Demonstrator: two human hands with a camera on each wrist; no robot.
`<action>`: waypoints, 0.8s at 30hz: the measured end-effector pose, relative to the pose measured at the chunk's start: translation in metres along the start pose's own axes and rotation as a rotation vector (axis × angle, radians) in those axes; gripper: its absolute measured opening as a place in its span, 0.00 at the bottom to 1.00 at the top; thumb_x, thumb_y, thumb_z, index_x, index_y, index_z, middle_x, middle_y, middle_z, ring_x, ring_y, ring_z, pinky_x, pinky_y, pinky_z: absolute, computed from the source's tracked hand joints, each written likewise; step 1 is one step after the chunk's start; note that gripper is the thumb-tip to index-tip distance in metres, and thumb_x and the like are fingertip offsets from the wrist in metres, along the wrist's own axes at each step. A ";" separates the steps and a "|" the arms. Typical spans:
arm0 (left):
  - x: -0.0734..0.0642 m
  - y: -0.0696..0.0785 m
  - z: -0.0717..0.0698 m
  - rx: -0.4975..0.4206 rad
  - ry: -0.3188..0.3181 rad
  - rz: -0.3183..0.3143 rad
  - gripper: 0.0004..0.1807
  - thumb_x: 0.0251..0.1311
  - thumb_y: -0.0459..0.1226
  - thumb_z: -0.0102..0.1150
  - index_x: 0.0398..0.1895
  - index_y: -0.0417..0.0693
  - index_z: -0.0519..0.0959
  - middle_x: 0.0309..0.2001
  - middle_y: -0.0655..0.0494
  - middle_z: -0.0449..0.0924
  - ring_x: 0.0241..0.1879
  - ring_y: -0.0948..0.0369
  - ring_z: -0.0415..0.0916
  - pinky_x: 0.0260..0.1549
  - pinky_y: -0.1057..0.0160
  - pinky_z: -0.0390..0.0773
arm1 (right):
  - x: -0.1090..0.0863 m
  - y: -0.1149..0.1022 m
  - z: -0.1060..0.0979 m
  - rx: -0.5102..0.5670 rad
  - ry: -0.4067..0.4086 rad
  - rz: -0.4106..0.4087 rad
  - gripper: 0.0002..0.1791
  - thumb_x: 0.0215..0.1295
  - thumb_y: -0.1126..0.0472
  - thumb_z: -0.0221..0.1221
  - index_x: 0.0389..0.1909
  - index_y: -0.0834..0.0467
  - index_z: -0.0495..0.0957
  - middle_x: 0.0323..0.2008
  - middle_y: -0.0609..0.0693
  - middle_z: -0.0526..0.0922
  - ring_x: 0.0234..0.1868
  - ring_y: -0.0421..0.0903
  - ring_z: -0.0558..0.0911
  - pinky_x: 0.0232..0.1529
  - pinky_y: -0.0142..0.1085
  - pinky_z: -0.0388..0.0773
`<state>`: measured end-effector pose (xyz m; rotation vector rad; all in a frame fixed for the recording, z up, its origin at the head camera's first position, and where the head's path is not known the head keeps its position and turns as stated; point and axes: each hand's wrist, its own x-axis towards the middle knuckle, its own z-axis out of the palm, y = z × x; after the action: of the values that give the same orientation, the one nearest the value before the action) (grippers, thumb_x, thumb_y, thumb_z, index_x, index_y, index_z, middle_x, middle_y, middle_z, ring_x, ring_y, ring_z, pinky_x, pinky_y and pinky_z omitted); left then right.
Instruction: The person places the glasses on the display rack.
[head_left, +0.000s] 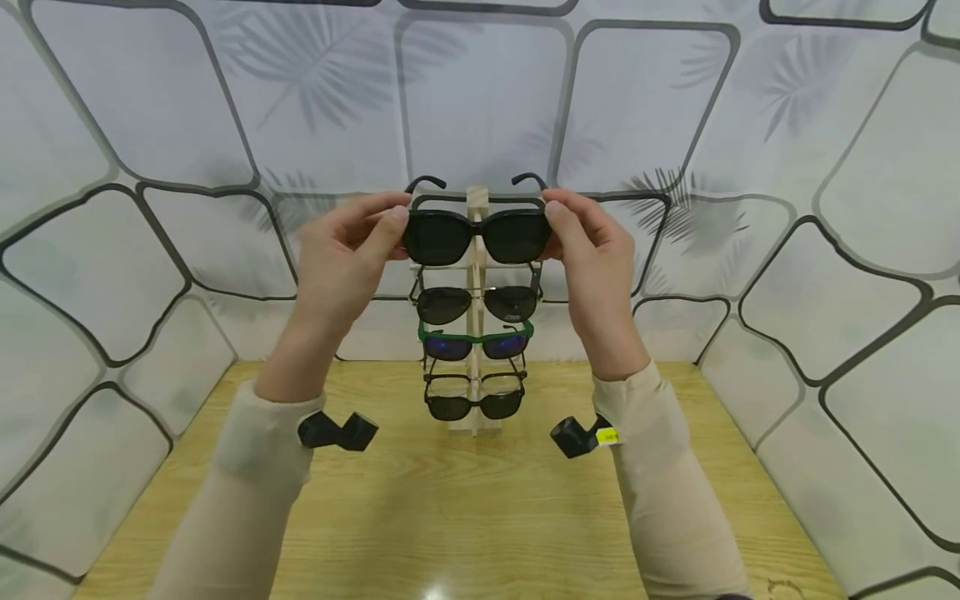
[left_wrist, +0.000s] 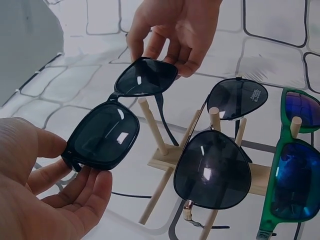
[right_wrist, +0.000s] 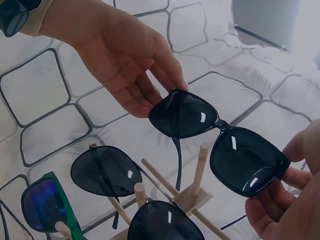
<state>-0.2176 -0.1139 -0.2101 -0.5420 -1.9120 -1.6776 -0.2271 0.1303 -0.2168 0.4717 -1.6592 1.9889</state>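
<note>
Black sunglasses [head_left: 441, 239] are held level at the top of a wooden display stand [head_left: 477, 198], lenses facing me. Their arms are unfolded and point toward the back wall. My left hand [head_left: 339, 260] pinches the left end of the frame between thumb and fingers. At the other end, my right hand [head_left: 602, 268] pinches the frame the same way. In the left wrist view, the sunglasses [left_wrist: 102, 135] appear in front of the bare top pegs [left_wrist: 152, 125]. Whether they touch the stand cannot be told.
Lower on the stand hang dark aviator sunglasses [head_left: 444, 306], green-framed sunglasses [head_left: 450, 347] with blue lenses, thin-framed glasses [head_left: 448, 377] and another dark pair [head_left: 450, 407]. The stand rests on a wooden table [head_left: 450, 517]. Patterned cloth walls [head_left: 480, 92] surround it.
</note>
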 end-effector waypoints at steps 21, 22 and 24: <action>0.007 -0.016 0.005 0.057 -0.030 -0.056 0.16 0.76 0.37 0.60 0.60 0.40 0.86 0.49 0.38 0.88 0.32 0.67 0.85 0.39 0.70 0.88 | 0.008 0.016 -0.003 -0.060 0.026 0.068 0.16 0.78 0.60 0.60 0.59 0.63 0.84 0.35 0.43 0.84 0.27 0.41 0.81 0.35 0.31 0.83; 0.007 -0.017 0.005 0.060 -0.030 -0.059 0.16 0.76 0.37 0.60 0.60 0.40 0.86 0.49 0.39 0.88 0.32 0.67 0.85 0.39 0.70 0.88 | 0.008 0.017 -0.003 -0.060 0.027 0.068 0.15 0.78 0.60 0.60 0.58 0.63 0.84 0.35 0.43 0.84 0.27 0.41 0.81 0.35 0.31 0.83; 0.008 -0.017 0.006 0.065 -0.032 -0.062 0.16 0.76 0.37 0.60 0.59 0.41 0.86 0.48 0.40 0.88 0.32 0.67 0.85 0.39 0.70 0.88 | 0.008 0.017 -0.003 -0.065 0.027 0.068 0.16 0.79 0.60 0.59 0.58 0.63 0.84 0.34 0.43 0.84 0.27 0.41 0.81 0.35 0.31 0.83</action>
<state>-0.2351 -0.1112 -0.2193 -0.4915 -2.0175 -1.6475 -0.2433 0.1320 -0.2265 0.3682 -1.7383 1.9741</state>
